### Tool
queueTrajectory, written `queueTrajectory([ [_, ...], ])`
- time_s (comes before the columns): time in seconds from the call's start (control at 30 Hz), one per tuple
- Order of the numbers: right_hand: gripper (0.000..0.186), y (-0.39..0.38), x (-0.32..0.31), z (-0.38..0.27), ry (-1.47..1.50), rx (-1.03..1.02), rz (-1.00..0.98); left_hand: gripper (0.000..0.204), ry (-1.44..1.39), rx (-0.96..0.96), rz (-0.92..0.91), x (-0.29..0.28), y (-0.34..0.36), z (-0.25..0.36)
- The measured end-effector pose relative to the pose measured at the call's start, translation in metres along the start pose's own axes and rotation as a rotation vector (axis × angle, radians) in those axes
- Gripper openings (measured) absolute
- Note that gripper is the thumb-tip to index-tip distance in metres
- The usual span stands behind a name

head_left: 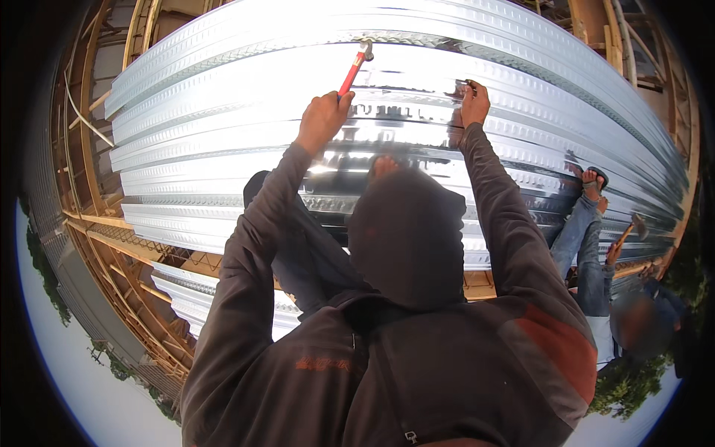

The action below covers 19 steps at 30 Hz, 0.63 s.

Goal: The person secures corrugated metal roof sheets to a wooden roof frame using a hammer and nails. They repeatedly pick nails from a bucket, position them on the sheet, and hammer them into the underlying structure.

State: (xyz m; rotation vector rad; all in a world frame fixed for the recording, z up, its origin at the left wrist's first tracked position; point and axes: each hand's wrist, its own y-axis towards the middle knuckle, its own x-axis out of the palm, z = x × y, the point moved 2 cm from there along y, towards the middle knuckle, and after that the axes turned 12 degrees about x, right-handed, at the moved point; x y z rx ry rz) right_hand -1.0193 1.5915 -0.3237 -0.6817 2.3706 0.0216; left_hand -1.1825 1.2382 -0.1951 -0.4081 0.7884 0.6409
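Note:
My left hand (324, 121) is closed round the red handle of a claw hammer (353, 71). The hammer's metal head lies at a ribbed seam of the shiny metal decking (223, 123), though I cannot tell whether it touches. Further right, my right hand (475, 106) is raised over the same decking with its fingers pinched together. Something small and dark shows at those fingertips, too small to name. Both arms reach forward in dark sleeves, and my bent leg (309, 253) rests on the sheets below them.
At the right, another person's jeans-clad legs (577, 242) and sandalled feet stand on the decking. That person's hand holds a second hammer (631, 229) with a wooden handle. Timber beams (112, 232) and metal lattice run along the decking's left edge, with gaps between them.

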Motion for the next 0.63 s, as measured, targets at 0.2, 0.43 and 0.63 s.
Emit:
queueTrajectory([
  [0.2, 0.022, -0.053, -0.053, -0.056, 0.407, 0.397, -0.049, 0.054, -0.131, -0.446, -0.074, -0.156, -0.046, 0.025],
  [0.43, 0.022, -0.144, -0.148, -0.149, -0.302, 0.081, -0.291, 0.045, -0.561, -1.021, -0.094, -0.157, -0.221, -0.081],
  [0.63, 0.021, -0.279, -0.276, -0.184, -0.374, 0.173, -0.318, 0.048, -0.007, -0.51, -0.566, -0.255, -0.312, -0.031],
])
